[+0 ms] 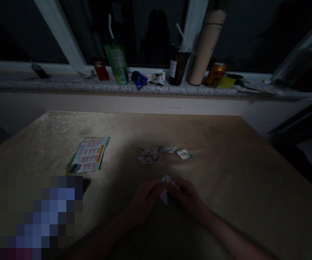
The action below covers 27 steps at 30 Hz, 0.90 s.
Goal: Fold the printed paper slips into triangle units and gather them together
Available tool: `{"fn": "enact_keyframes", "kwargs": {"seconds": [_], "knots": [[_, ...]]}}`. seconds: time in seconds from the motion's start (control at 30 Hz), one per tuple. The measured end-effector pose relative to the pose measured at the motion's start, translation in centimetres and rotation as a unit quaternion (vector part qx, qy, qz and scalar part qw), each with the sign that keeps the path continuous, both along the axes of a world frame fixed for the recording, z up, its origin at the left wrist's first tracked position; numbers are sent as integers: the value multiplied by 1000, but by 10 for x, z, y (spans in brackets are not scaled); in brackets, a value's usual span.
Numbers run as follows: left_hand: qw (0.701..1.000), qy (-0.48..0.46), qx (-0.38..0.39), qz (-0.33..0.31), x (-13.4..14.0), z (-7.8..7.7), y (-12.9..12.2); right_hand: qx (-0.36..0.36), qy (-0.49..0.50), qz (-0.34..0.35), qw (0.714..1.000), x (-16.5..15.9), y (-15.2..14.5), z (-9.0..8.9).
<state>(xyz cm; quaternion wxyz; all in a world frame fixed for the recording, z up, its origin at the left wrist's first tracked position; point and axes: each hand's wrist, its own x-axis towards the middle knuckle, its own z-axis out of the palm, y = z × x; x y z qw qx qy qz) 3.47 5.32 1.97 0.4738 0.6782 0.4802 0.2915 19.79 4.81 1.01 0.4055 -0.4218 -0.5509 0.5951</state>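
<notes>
Between my hands, above the near middle of the table, is a small folded piece of printed paper, diamond-shaped with a point at top and bottom. My left hand grips its left side, thumb on the face of the paper. From the right, my right hand pinches the other side in the same way. Just beyond lie several folded paper boats: one at the left, one in the middle and a more open one at the right. The fingers behind the paper are hidden.
A stack of printed sheets lies on the brown table at left. A blurred-out object covers the near left. On the windowsill stand a green drink pack, a dark cup, a tall flask and an orange can.
</notes>
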Motion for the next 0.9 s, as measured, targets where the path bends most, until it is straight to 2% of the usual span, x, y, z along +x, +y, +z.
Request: {"fn": "enact_keyframes", "kwargs": {"seconds": [0.23,0.5,0.63,0.9], "knots": [[999,-5,-14,52,-3,-4,1,22,-78,-67,994,3,4,-2],[996,-56,-41,60,-3,-4,1,17,-26,-45,999,4,2,5],[996,-30,-76,40,-3,-7,2,18,-19,-35,999,3,1,6],[984,-84,-136,81,-3,-8,0,-8,-18,-31,999,1,-1,3]]}}
